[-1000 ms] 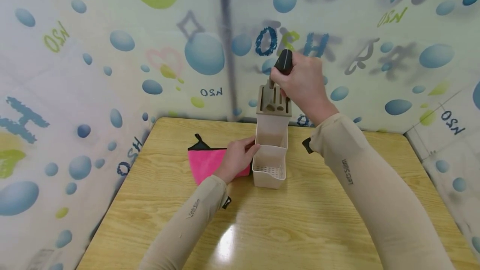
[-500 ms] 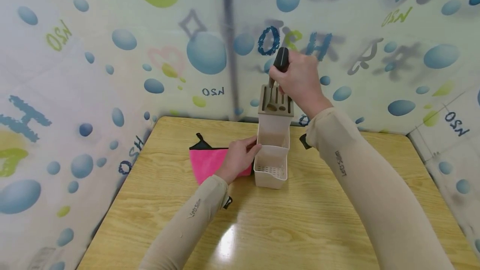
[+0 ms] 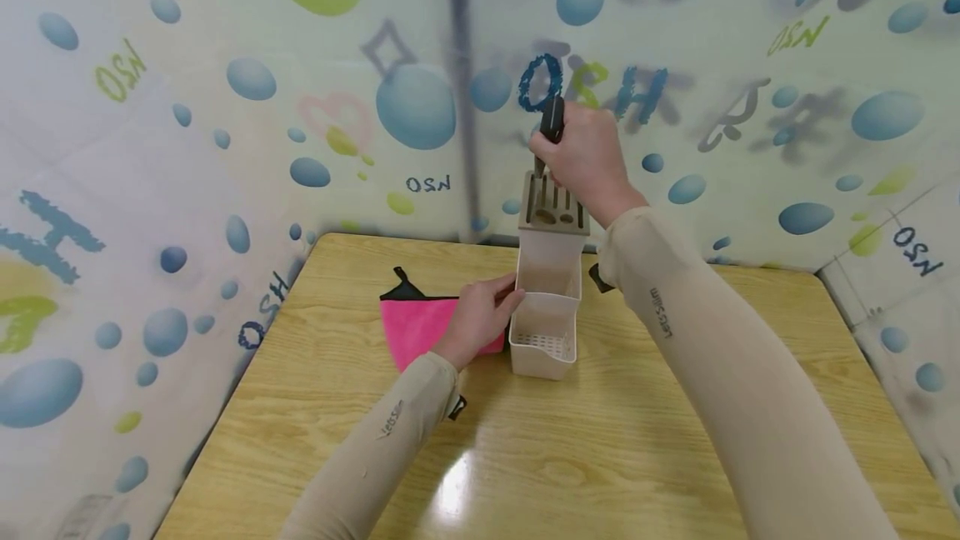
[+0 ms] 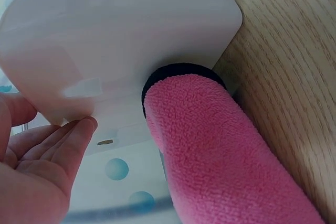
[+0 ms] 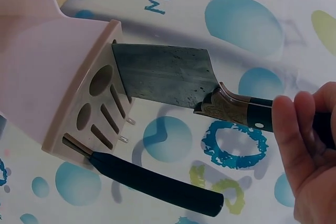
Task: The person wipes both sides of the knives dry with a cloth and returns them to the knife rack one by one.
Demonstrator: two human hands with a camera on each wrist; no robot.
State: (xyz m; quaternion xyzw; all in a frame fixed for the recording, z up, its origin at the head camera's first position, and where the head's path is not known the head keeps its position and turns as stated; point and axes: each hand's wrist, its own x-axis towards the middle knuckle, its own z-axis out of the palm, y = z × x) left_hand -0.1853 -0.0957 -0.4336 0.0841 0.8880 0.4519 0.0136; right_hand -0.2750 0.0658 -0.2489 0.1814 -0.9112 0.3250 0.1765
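A tall beige knife holder (image 3: 550,247) with a slotted brown top (image 3: 553,219) and open lower bins stands at the back of the table. My right hand (image 3: 588,157) grips the dark handle of a cleaver (image 5: 165,74) above that top. In the right wrist view the blade's end enters the slot at one edge, with most of the blade outside. Another knife (image 5: 157,182) sits in the opposite edge slot, its black handle sticking out. My left hand (image 3: 477,319) holds the holder's left side, thumb at the rim between the bins.
A pink plush cloth (image 3: 416,327) with black trim and a loop lies left of the holder, partly under my left hand and forearm. Behind the wooden table (image 3: 637,440) rises a wall covering (image 3: 337,90) printed with blue and green bubbles.
My right hand has shifted left with the cleaver, its blade now turned edge-on and in line with the holder's left slot. The left hand keeps its place on the holder.
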